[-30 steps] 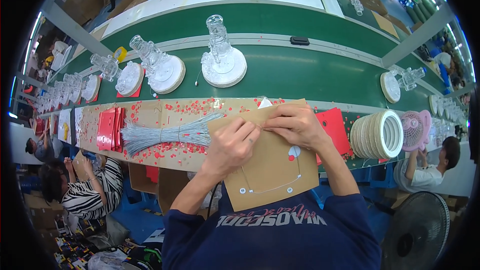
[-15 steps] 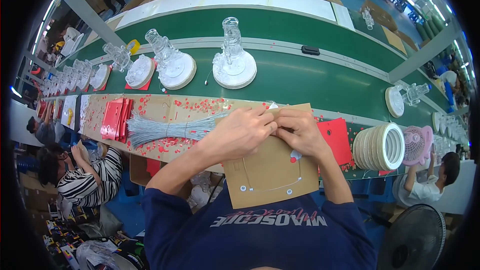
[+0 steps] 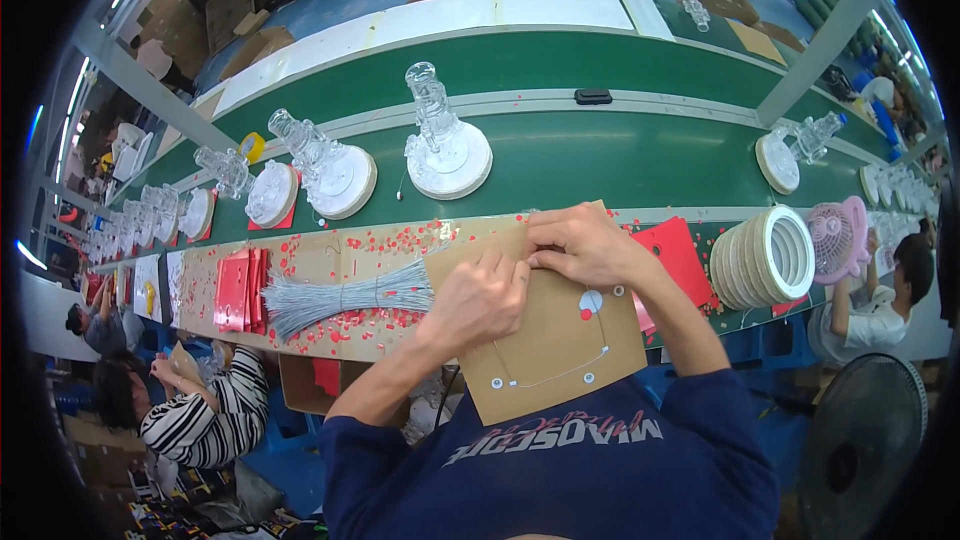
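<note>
A brown cardboard sheet (image 3: pixel 550 340) leans against my front, tilted, its upper edge by the table. On its face run a thin pale cord (image 3: pixel 562 372) and several small white round pieces, with a red dot near one of them. My right hand (image 3: pixel 583 243) is closed in a pinch at the sheet's upper edge. Over the upper left part of the sheet, my left hand (image 3: pixel 478 300) is curled shut, knuckles up; whatever its fingers grip is hidden. Left of the sheet lies a tied bundle of silvery wire ties (image 3: pixel 345 298).
Red cards (image 3: pixel 238 290) lie left of the wires, more red cards (image 3: pixel 672 260) at right. Beyond them stand a row of white rings (image 3: pixel 755 258) and a pink fan (image 3: pixel 838 240). Clear figures on round bases (image 3: pixel 450 162) line the green belt. Two co-workers sit at either side.
My left hand has come away from my right, down and left across the sheet. The right hand stays at the upper edge. The whole view has shifted slightly.
</note>
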Motion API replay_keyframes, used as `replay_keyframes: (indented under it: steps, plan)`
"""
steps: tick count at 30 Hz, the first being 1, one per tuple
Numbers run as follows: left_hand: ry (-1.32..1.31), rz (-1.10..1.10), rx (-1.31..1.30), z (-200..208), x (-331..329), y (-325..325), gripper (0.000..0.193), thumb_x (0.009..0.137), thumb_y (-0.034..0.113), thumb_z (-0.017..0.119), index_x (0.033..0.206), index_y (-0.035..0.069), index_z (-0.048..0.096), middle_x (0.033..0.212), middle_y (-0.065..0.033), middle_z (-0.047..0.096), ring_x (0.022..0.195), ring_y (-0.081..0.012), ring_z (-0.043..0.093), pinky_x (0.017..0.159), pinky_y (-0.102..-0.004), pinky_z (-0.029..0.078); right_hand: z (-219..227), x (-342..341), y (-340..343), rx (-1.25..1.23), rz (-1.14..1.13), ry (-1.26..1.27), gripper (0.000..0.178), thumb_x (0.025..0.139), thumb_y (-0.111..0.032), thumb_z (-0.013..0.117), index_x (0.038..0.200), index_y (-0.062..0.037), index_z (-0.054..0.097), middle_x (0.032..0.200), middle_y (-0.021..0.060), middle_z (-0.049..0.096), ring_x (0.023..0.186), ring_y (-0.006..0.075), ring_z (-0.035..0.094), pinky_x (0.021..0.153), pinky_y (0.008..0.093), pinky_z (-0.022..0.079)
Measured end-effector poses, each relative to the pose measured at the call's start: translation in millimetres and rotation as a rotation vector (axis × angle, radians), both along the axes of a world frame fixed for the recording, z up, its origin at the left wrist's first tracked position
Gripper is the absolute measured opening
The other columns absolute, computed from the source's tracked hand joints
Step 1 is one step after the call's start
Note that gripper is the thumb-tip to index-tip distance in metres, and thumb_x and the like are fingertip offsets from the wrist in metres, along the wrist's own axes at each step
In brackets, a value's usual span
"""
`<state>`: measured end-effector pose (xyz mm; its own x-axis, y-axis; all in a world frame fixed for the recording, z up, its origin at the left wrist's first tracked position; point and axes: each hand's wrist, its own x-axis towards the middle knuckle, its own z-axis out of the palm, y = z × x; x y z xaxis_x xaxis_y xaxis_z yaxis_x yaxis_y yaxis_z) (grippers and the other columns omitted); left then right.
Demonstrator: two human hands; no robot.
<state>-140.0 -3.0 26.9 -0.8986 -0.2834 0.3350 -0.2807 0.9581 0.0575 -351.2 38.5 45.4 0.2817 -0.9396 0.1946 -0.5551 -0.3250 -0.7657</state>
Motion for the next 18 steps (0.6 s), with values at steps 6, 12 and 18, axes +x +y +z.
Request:
replay_keyframes:
  steps: [6, 12, 18]
  plan:
    - [-0.024, -0.045, 0.006, -17.8, -19.0, 34.3, 0.011, 0.076, 0.012, 0.065, 0.080, 0.002, 0.062, 0.066, -0.0111, 0.058, 0.058, -0.0243, 0.060, 0.050, -0.0384, 0.048, -0.8, -10.8, -54.1, 0.027, 0.392, 0.215, 0.011, 0.082, -0.013, 0.070, 0.081, -0.0023, 0.066, 0.081, 0.0125, 0.065, 0.076, 0.0323, 0.065, 0.066, 0.0439, 0.049]
    - [0.396, 0.102, 0.125, 11.9, -11.8, 34.2, 0.018, 0.075, 0.008, 0.072, 0.086, 0.003, 0.059, 0.069, -0.0099, 0.056, 0.058, -0.0288, 0.058, 0.056, -0.0393, 0.049, 26.3, 12.7, -77.1, 0.197, 0.519, 0.472, 0.010, 0.083, -0.015, 0.071, 0.082, -0.0045, 0.071, 0.078, 0.0119, 0.069, 0.075, 0.0320, 0.066, 0.067, 0.0434, 0.050]
    - [0.444, 0.371, 0.348, 14.1, 10.8, 10.0, 0.023, 0.074, 0.007, 0.078, 0.089, 0.004, 0.061, 0.082, -0.0079, 0.058, 0.084, -0.0286, 0.059, 0.074, -0.0422, 0.046, 8.3, -10.3, -44.3, 0.126, 0.391, 0.111, 0.008, 0.087, -0.010, 0.069, 0.088, -0.0020, 0.070, 0.082, 0.0099, 0.065, 0.075, 0.0282, 0.064, 0.066, 0.0397, 0.050]
